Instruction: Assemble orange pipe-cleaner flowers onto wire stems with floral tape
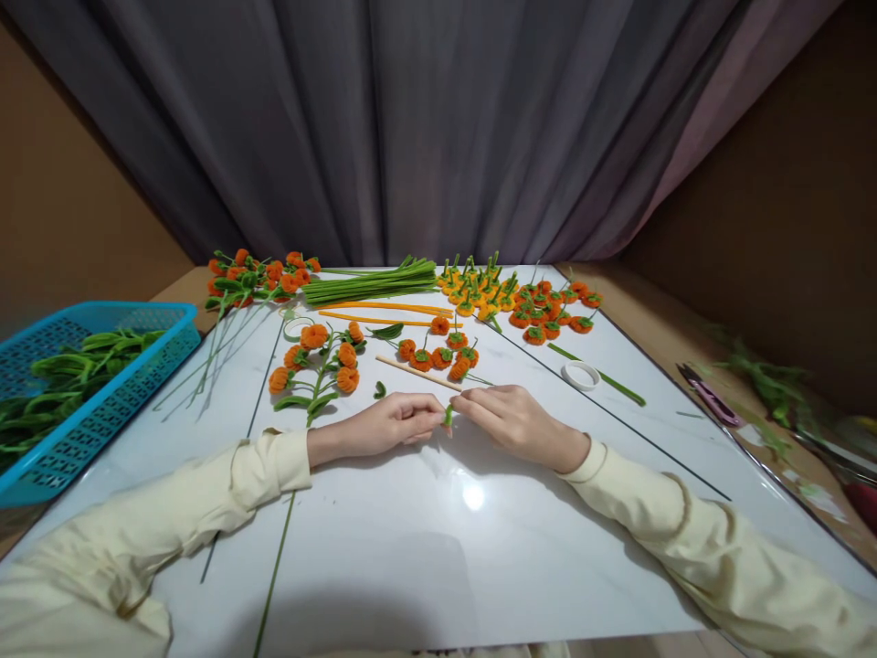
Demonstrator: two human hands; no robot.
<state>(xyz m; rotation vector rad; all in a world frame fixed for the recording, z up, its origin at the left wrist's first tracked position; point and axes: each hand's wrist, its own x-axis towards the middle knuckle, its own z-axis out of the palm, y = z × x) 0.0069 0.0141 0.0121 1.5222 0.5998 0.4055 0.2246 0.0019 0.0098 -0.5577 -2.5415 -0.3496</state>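
Observation:
Near the middle of the table, my left hand (390, 423) and my right hand (517, 426) meet with fingertips closed around a short piece of green pipe cleaner (449, 416). Most of that piece is hidden by the fingers. Just beyond my hands lie a thin wooden stick (417, 372) and several small orange pumpkins (442, 357) with green tops. A stem with orange pumpkins (348, 378) and green leaves lies beside my left wrist, its long stalk running under the forearm. A small curled green piece (379, 390) rests near my left hand.
A blue basket (102, 416) of green leaves stands at left. Along the back lie green pipe cleaners (374, 283), orange pipe cleaners (384, 320), yellow pieces (480, 291) and more orange pumpkins (548, 315). At right are a white tape roll (581, 376) and pink-handled pliers (716, 402).

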